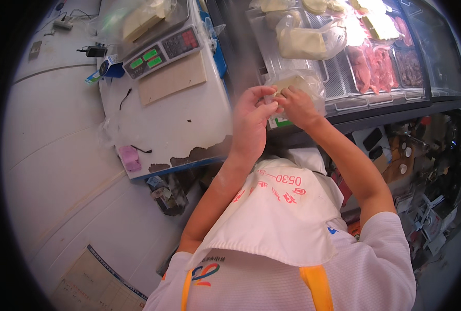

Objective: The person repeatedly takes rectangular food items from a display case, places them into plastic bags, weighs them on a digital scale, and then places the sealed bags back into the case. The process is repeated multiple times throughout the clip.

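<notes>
My left hand (pixel 253 116) and my right hand (pixel 298 107) meet at the near edge of a clear plastic bag (pixel 314 87) with pale, flat food in it. The fingertips of both hands pinch the bag's plastic, partly hidden by the fingers. Beyond it, another clear bag (pixel 302 42) of pale sheets or blocks rests on a metal tray in the display case. To the right, raw pink meat (pixel 372 70) lies in a tray, beside a tray of dark food pieces (pixel 409 70).
A digital scale (pixel 162 48) with a bagged pale stack on it stands on the white counter at the left, by a thin board (pixel 174 79). A pink block-like item (pixel 130 158) sits at the counter's corner. The case's dark front edge (pixel 374 112) runs before me.
</notes>
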The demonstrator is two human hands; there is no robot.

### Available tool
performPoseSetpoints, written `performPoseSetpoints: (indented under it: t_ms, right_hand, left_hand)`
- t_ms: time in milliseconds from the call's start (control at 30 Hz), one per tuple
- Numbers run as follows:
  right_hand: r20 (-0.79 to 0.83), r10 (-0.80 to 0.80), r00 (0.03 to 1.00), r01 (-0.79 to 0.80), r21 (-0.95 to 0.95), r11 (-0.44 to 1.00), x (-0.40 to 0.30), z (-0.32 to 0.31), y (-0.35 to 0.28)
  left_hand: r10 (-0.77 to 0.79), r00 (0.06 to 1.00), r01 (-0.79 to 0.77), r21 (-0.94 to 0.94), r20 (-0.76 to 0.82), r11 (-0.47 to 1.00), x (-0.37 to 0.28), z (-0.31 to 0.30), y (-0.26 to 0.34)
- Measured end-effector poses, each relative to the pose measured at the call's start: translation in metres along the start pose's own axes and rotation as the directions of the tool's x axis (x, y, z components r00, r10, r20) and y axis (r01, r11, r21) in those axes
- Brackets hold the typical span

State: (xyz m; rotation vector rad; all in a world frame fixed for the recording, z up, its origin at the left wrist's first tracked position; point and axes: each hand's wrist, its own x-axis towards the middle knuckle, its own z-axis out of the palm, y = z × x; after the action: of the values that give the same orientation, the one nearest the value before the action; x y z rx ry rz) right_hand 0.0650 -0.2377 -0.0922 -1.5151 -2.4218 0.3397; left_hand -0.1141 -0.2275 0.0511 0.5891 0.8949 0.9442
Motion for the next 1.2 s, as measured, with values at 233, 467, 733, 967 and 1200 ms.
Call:
performPoseSetpoints:
  t_ms: [233,467,733,967,1200]
  right_hand:
    - [0.007,-0.096,0.995,0.096,0.003,0.995,-0.008,0.007,0.003]
    - [-0.033,-0.18,0.983,0.178,-0.063,0.982,-0.008,-0.001,0.005]
    - [-0.071,-0.061,0.996,0.062,0.018,0.998,-0.012,0.0,0.001]
    - [-0.117,-0.073,0.99,0.082,0.076,0.994,-0.015,0.003,-0.003]
    - [0.002,-0.048,0.999,0.047,0.13,0.99,-0.019,-0.021,0.001]
  left_hand:
    - [-0.034,0.999,0.034,-0.005,-0.01,0.999,-0.005,0.001,-0.001]
    - [-0.038,0.999,0.038,0.002,-0.004,0.999,-0.007,-0.001,-0.002]
    - [-0.024,1.0,0.024,-0.008,0.004,1.0,-0.008,-0.002,-0.005]
    - [-0.034,0.999,0.035,0.035,-0.004,0.999,-0.011,0.001,-0.005]
    - [-0.111,0.993,0.112,0.022,-0.027,0.993,-0.012,0.009,0.003]
